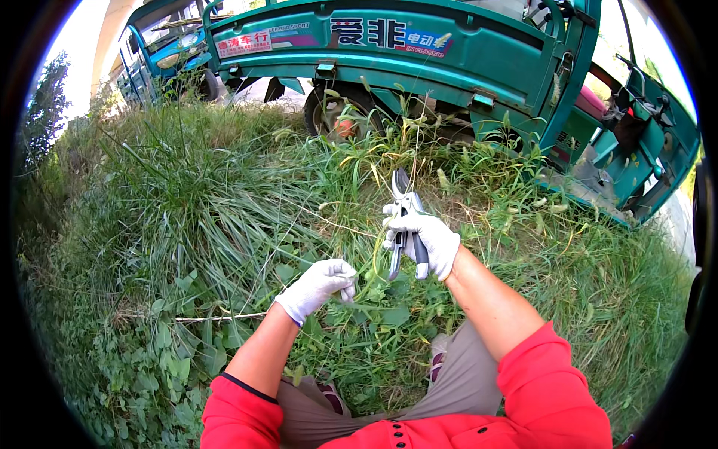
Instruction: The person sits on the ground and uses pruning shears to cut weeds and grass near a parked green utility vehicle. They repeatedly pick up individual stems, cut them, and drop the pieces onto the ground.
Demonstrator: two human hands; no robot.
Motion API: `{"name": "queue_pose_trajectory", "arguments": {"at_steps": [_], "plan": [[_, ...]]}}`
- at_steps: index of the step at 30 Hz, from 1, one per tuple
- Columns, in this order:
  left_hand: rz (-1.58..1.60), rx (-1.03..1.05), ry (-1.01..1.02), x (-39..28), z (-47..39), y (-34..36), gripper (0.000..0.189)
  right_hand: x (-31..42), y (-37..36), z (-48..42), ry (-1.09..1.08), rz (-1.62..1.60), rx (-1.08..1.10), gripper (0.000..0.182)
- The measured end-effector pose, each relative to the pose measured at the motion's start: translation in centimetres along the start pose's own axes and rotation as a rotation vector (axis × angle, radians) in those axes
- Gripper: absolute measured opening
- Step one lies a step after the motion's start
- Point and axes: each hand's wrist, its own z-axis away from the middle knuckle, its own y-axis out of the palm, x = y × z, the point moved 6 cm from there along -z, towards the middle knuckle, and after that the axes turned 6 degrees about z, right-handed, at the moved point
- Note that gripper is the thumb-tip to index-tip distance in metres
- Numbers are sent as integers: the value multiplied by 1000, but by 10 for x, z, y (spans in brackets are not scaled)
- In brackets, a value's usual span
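White knit gloves cover both of my hands. My right hand (423, 238) grips a pair of pruning shears (408, 202), whose blades point away from me toward the truck. Its grey handles stick out below my fingers. Left of it and a little closer to me, my left hand (322, 286) is closed on thin green grass blades (367, 283). A yellowish-green strand runs up from there to the fingers of my right hand. Whether those stems are still rooted is hidden by the foliage.
Beyond my hands stands a green three-wheeled cargo truck (426, 59) with a rear wheel (342, 115) in the weeds. A blue vehicle (168, 56) is at the far left. Long grass (224, 216) and broad-leaved plants (140, 393) surround me. A dry stick (219, 318) lies left of my left wrist.
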Motion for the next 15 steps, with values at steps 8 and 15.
{"name": "queue_pose_trajectory", "arguments": {"at_steps": [8,15], "plan": [[-260,-396,210,-34,-6,-24,27,-34,-7,-1,31,174,-112,41],[-276,-315,225,-25,-31,28,27,-84,6,-2,110,302,-135,34]]}}
